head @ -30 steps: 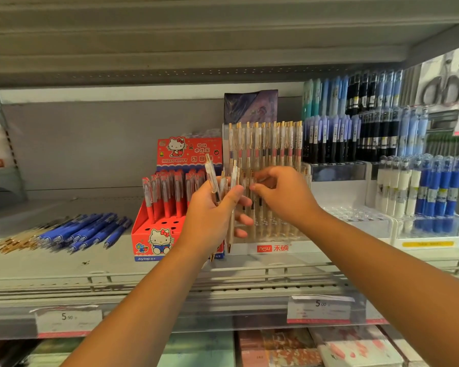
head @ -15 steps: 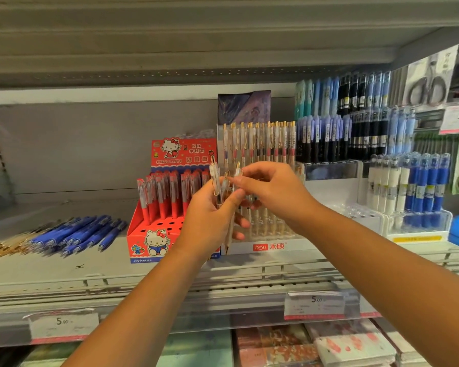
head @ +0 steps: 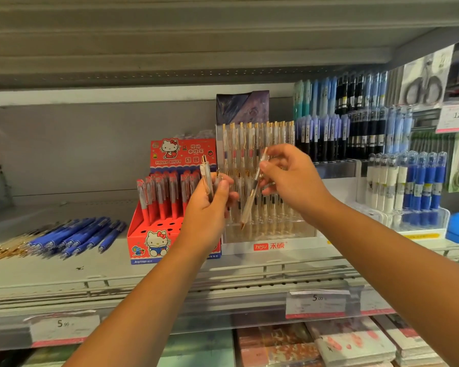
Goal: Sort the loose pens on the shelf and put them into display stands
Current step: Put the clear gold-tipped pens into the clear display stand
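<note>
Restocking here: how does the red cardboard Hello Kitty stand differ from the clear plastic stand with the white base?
The red cardboard stand is opaque and printed; the clear plastic stand is see-through. The red stand holds red-capped pens, with empty front holes; the clear stand holds clear gold-clipped pens. Both sit side by side on the grey shelf, pens upright.

Two hands point(head: 207, 210) point(head: 292, 178), one clear pen point(head: 250, 200) in the right, one red stand point(head: 154, 243), one clear stand point(head: 300, 231).

Price labels point(head: 317, 303): two are fixed along the near edge, left and right, each printed 5.
Scissors pack point(head: 424, 86): hung at the far right, above a tag point(head: 457, 116) marked 12.
Notebooks point(head: 355, 343): stacked flat below, near right.
Purple card point(head: 243, 105): stood upright, far centre.
</note>
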The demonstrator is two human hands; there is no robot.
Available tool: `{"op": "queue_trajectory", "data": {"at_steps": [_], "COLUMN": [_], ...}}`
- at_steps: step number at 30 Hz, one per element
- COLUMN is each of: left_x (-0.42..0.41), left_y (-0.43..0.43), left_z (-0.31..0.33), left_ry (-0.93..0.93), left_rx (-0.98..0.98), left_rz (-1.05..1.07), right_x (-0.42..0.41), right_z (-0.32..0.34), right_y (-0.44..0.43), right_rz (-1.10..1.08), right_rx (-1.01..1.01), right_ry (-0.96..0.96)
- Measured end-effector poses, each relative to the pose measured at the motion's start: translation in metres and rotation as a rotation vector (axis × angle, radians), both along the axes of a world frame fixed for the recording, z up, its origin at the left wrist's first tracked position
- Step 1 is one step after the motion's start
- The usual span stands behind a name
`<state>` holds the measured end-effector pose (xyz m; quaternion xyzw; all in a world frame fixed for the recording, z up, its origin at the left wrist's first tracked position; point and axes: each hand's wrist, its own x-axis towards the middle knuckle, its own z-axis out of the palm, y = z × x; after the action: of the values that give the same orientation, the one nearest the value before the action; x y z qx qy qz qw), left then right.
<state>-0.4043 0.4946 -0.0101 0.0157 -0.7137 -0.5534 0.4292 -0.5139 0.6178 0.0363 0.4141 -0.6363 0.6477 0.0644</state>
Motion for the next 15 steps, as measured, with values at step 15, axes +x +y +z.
{"op": "queue_trajectory", "data": {"at_steps": [15], "left_x": [0.003], "left_y": [-0.002], "left_z": [0.003], "left_ry": [-0.034], "left_rx": [0.197], "left_rz": [-0.159], "right_x": [-0.03], "right_z": [-0.006], "right_y": [-0.01], "right_rz": [-0.216], "right_rx": [0.079], "right_ry": [0.17]}}
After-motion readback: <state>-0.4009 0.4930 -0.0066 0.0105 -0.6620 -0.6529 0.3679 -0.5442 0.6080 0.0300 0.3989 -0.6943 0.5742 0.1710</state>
